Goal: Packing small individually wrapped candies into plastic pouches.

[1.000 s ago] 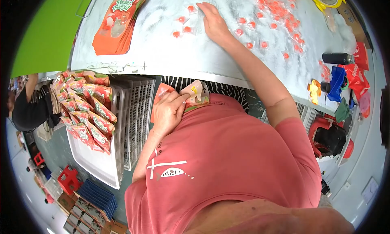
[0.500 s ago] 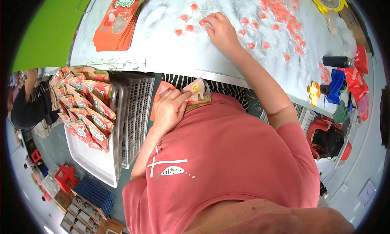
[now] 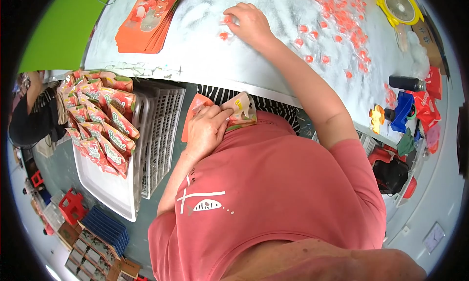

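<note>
Left hand [image 3: 207, 130] clamped on orange pouch [image 3: 229, 112], right hand [image 3: 249, 22] pinching small red sweets [image 3: 225, 28]

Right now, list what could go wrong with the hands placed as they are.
The right hand reaches far across the table to gather small red wrapped sweets; a few lie loose beside its fingers, and a sweep might scatter them. The left hand holds the open pouch low at the table's edge, away from the sweets, so pieces could drop on the way. The stack of flat orange pouches sits close enough to be nudged.
</note>
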Available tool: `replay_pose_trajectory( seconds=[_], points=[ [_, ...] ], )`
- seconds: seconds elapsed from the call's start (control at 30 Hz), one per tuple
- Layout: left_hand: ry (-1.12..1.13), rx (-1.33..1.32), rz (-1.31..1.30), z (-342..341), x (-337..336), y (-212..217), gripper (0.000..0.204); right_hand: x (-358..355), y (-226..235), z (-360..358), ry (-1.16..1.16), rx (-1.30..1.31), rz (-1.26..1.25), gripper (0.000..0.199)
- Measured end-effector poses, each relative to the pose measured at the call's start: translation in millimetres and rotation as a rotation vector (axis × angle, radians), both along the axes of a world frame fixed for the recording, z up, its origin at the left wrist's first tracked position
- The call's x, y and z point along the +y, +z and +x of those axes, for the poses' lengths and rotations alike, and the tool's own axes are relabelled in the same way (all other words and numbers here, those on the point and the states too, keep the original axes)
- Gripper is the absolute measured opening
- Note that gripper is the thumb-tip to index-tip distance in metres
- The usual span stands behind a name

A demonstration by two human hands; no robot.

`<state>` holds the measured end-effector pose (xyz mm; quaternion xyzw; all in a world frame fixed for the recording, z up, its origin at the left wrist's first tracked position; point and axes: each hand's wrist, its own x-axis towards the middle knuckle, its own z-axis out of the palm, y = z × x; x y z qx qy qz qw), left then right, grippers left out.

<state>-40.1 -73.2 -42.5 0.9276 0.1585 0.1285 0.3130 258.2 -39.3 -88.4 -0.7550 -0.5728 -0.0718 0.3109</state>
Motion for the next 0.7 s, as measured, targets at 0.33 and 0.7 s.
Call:
replay_pose_trajectory(
  seconds=[0.33,0.7],
  points=[
    [-0.125,0.03,0.049,13.8,6.6,-7.6,0.022,-101.7,5.7,19.5,-0.023,0.883,0.396,0.019],
    [-0.235,0.101,0.011,31.2,4.3,-4.9,0.02,-372.3,22.6,126.7,-0.886,0.128,0.377,0.014]
  ],
)
